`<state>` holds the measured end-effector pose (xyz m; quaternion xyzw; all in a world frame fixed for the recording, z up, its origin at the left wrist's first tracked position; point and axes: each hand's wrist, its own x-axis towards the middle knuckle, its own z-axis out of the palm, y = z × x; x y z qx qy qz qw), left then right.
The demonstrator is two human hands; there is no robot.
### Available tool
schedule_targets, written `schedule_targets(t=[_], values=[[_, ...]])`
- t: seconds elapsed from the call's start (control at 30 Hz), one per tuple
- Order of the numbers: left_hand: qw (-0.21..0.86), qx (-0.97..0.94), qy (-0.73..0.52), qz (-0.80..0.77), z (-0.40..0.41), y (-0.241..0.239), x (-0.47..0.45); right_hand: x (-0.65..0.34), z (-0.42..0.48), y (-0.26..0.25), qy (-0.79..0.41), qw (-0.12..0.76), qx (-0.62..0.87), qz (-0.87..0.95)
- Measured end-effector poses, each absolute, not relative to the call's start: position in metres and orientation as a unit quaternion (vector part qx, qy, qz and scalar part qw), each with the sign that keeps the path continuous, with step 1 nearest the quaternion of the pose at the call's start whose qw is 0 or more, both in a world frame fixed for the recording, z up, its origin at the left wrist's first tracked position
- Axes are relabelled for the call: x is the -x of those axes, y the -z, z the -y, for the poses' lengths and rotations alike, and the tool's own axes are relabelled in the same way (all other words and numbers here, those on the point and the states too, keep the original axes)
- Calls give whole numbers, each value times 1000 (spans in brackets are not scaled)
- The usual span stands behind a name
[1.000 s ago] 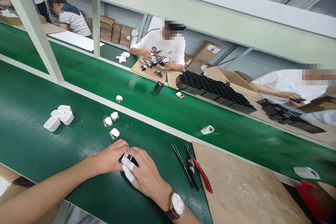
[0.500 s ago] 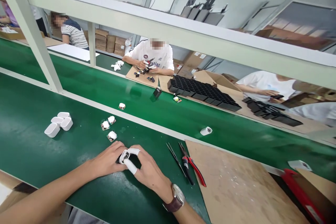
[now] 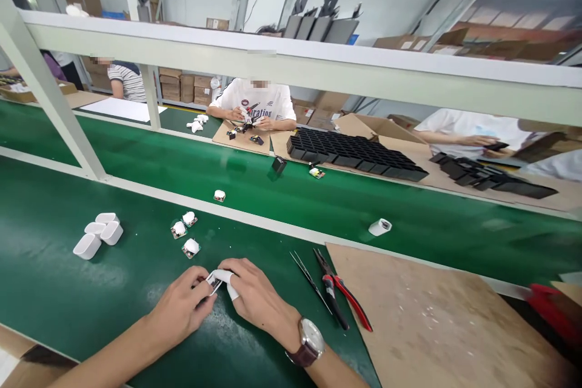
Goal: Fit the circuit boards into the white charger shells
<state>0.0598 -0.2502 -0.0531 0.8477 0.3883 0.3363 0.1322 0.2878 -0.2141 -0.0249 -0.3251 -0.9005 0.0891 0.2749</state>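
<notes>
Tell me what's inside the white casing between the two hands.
Inside the white casing, small dark parts show at the open end. The left hand and right hand cover much of its outside; whatever sits deeper cannot be seen.

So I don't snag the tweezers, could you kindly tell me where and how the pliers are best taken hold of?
Take the pliers by both handles, probably from the near right: these splay toward the camera, the jaws point away, and the tweezers lie along the left.
</notes>
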Motion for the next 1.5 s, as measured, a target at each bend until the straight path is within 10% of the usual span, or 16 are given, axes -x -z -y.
schedule_targets(t=[0.43, 0.97, 1.5], values=[[64, -764, -188, -614, 11, -26, -27, -340, 136, 86, -68, 386, 441, 807], [98, -641, -73, -758, 122, -13, 177, -303, 18, 50, -86, 360, 459, 808], [252, -884, -166, -357, 192, 10, -55, -314, 218, 73, 94, 221, 465, 852]])
